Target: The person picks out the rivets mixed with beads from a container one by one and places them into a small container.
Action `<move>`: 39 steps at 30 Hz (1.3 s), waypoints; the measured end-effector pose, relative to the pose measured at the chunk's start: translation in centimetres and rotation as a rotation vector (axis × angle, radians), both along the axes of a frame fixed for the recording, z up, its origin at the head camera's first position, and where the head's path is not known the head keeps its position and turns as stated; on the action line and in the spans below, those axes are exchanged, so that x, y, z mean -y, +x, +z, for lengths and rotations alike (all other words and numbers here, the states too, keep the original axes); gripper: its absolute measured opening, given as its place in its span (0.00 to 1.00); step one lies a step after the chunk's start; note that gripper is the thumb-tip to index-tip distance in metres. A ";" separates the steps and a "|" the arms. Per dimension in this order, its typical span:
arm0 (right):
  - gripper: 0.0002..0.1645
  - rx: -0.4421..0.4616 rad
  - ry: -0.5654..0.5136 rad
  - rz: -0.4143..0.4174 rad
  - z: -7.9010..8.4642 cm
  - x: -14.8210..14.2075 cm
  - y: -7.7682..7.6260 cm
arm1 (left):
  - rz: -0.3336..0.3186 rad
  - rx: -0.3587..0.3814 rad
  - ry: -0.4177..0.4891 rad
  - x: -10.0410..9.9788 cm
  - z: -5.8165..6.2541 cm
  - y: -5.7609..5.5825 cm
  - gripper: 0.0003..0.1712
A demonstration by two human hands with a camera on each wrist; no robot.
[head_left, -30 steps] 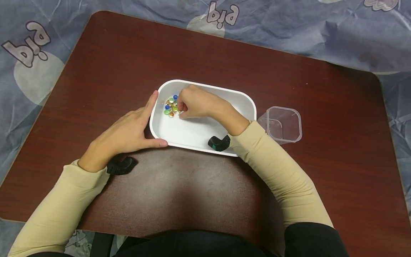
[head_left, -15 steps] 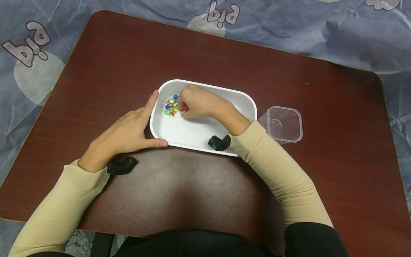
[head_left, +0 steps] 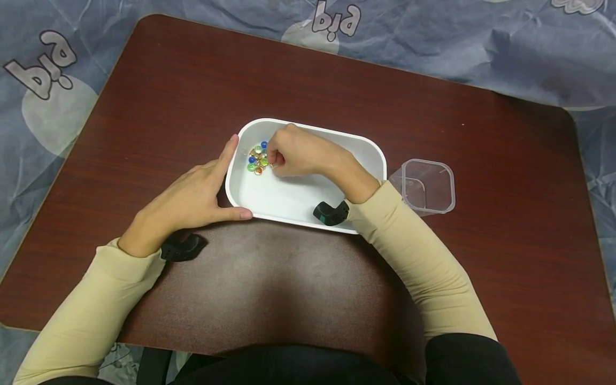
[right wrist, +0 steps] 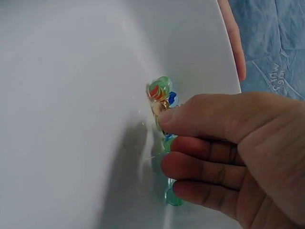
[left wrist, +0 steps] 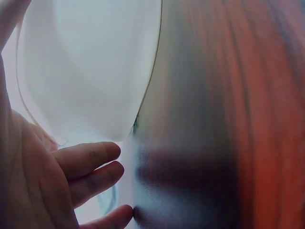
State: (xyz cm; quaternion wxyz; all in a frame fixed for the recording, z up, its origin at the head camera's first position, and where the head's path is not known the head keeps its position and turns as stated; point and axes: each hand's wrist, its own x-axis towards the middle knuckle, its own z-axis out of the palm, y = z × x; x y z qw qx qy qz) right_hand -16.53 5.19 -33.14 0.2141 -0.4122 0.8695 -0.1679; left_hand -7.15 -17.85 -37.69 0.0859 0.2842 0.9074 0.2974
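Observation:
In the head view, a white tray (head_left: 269, 198) lies on the table, with several glass marbles (head_left: 258, 158) clustered at its left end. My left hand (head_left: 192, 195) rests against that end, fingers straight along the outside and thumb on the near rim. Inside the tray, my right hand (head_left: 300, 152) reaches down over the cluster with curled fingers. Its thumb and forefinger pinch a marble at the cluster's right side, mostly hidden by the hand. The right wrist view shows the thumb tip against an amber marble (right wrist: 161, 109), with a green marble (right wrist: 174, 196) below the other fingers.
A clear plastic container (head_left: 427, 187) stands just right of the tray, partly behind the right forearm. The brown table (head_left: 337, 85) has a blue printed cloth (head_left: 433, 37) beyond its far edge. A black wrist camera (head_left: 331, 214) hangs over the tray's near rim.
Almost nothing has moved. The right hand stays over the marbles with only a slight shift of its fingers, and the left hand remains on the tray's end.

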 end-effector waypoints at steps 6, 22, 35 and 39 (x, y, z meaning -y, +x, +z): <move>0.05 0.001 0.000 -0.006 0.3 0.0 -0.1 | -0.005 -0.014 -0.003 0.1 0.0 0.0 0.76; 0.03 -0.043 -0.066 -0.026 1.6 -0.9 0.1 | -0.017 -0.028 0.013 0.1 -0.2 -0.1 0.77; 0.04 -0.083 -0.132 0.015 2.9 -1.1 0.9 | -0.031 -0.050 0.033 0.1 -0.3 -0.2 0.77; 0.03 -0.096 -0.144 0.018 3.4 -1.3 1.0 | -0.030 -0.049 0.029 0.1 -0.4 -0.2 0.77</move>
